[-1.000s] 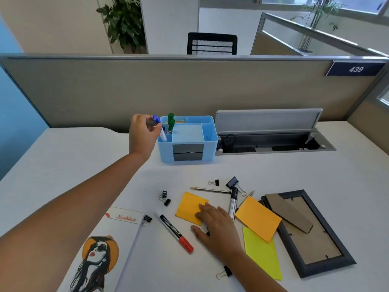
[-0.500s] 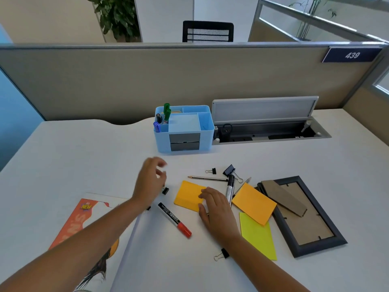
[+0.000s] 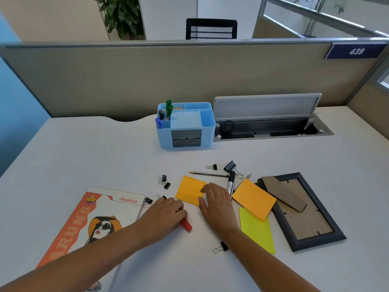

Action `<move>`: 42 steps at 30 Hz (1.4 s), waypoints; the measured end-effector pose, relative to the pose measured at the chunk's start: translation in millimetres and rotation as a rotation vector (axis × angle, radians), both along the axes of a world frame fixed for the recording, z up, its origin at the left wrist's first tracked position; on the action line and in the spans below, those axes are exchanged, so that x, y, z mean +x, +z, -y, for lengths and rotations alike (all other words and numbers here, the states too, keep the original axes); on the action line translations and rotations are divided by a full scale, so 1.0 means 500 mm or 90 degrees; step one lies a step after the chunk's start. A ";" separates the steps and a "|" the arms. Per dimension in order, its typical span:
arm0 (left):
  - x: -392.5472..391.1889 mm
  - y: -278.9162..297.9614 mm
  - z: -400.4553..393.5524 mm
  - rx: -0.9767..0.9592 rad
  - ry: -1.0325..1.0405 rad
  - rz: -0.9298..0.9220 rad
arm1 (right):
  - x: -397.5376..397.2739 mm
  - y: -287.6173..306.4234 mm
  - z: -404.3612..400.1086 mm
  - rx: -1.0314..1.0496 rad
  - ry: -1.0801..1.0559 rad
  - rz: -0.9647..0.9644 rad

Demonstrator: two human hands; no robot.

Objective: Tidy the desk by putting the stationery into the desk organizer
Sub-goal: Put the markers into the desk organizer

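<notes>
Blue marker now parked in the light-blue plastic desk organizer; left hand back down, fingers curling over the red-capped marker well in front of it; right hand flat, fingers straight.

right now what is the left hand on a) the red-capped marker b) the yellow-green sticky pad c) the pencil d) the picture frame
a: the left hand lies over the red-capped marker, whose red cap sticks out past the fingers, while the pencil, the yellow-green sticky pad and the picture frame lie untouched further right.
</notes>
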State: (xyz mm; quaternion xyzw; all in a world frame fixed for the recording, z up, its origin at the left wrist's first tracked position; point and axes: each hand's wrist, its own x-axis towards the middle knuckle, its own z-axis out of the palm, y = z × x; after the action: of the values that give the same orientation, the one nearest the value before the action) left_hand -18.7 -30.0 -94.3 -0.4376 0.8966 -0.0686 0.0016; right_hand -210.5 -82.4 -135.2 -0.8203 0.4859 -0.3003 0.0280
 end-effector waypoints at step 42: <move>-0.098 0.043 0.158 0.094 0.419 -0.559 | -0.006 0.010 -0.001 0.095 -0.150 -0.008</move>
State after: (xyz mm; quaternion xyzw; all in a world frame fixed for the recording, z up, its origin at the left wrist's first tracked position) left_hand -67.5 -109.2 -73.0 -0.6808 0.6316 0.1876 -0.3200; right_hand -213.5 -81.9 -130.2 -0.7551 0.6001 -0.2592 0.0507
